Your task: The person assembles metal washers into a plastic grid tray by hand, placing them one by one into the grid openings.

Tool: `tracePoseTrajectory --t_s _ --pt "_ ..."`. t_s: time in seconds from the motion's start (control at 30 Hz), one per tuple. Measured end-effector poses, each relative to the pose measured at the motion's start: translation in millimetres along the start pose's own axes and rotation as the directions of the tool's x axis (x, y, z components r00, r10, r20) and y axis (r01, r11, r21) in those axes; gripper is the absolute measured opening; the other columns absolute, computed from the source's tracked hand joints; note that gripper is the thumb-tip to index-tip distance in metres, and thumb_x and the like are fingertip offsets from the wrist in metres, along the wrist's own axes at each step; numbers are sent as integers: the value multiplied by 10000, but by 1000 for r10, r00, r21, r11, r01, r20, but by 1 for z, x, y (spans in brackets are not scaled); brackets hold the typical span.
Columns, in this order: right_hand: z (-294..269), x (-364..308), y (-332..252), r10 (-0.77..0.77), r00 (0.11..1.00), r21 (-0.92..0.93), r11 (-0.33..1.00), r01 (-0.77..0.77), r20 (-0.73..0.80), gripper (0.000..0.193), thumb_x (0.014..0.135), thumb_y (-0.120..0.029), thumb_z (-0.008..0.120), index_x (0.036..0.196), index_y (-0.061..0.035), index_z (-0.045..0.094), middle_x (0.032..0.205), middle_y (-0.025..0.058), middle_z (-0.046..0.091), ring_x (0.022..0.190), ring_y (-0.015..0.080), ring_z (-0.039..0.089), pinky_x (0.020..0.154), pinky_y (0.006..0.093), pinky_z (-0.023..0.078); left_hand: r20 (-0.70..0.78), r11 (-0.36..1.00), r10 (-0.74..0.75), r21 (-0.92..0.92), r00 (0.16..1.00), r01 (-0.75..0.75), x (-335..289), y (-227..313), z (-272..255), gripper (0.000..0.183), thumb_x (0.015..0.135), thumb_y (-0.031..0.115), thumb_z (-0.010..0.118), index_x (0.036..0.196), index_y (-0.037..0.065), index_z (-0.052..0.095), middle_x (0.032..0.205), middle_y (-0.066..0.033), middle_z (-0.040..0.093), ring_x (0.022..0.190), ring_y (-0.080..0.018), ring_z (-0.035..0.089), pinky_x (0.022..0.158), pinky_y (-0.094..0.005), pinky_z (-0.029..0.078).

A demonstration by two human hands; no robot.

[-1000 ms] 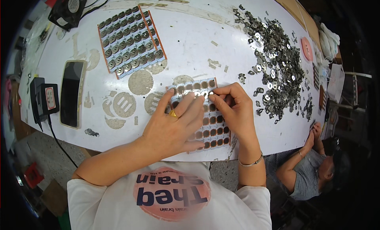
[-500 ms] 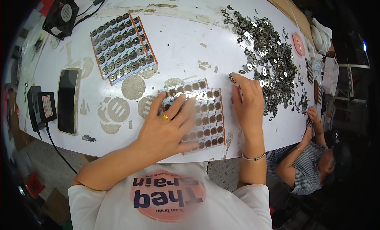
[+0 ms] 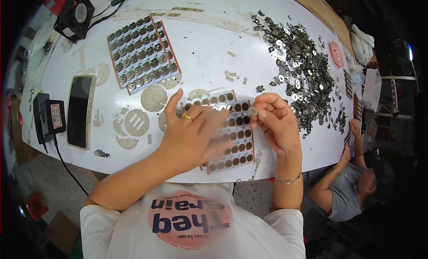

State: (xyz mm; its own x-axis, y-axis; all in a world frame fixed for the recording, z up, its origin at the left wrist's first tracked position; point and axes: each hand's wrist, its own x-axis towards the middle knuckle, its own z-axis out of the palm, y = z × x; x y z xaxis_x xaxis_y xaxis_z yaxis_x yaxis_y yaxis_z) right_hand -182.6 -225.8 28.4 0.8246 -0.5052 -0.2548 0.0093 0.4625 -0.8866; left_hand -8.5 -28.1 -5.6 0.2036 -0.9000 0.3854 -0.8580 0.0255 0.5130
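Panels of small circuit boards (image 3: 241,134) lie near the table's front edge, overlapping, with rows of dark round spots on them. Over their left side spreads my left hand (image 3: 189,132), palm down with the fingers apart. Motion smears its fingers, and they hide part of the panels. Beside the upper right corner of the panels, my right hand (image 3: 281,125) pinches a small round metal piece (image 3: 253,110) between thumb and fingers. A few shiny metal pieces sit in the upper rows, partly behind my left fingers.
A large heap of small metal pieces (image 3: 299,67) covers the right side. Panels filled with metal pieces (image 3: 143,54) lie far left. A phone (image 3: 80,112), black adapter (image 3: 54,116) and black fan (image 3: 76,16) stand at left. A pink dish (image 3: 336,54) and another person (image 3: 341,187) are at right.
My right hand has come left from the edge of the heap to the panels' corner, with a metal piece in its pinch. My left hand's outer finger has lifted and straightened.
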Motion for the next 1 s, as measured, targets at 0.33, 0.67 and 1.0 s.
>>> tracePoseTrajectory --t_s 0.33,0.67,1.0 --pt "29 -8 22 86 990 11 996 -88 109 228 1016 -10 706 1243 10 705 1161 103 761 992 135 722 890 304 608 -138 983 -47 -182 989 21 13 -6 1 276 894 284 825 1100 140 712 957 44 712 1004 -177 669 1202 -582 212" --pt "1 12 -4 -58 996 -478 878 21 -62 143 1009 1 715 1144 8 760 982 10 756 862 53 668 801 218 556 66 993 120 -23 991 -118 7 2 9 431 877 342 819 1207 88 709 1351 -85 631 1270 -287 584 1093 -484 448" --pt "4 22 9 -80 995 -779 627 2 -62 116 922 -66 810 1037 -48 801 804 -6 669 657 50 509 596 241 443 176 989 138 20 975 -144 6 7 2 576 841 484 822 1224 68 709 1391 -124 616 1334 -288 561 1146 -476 417"
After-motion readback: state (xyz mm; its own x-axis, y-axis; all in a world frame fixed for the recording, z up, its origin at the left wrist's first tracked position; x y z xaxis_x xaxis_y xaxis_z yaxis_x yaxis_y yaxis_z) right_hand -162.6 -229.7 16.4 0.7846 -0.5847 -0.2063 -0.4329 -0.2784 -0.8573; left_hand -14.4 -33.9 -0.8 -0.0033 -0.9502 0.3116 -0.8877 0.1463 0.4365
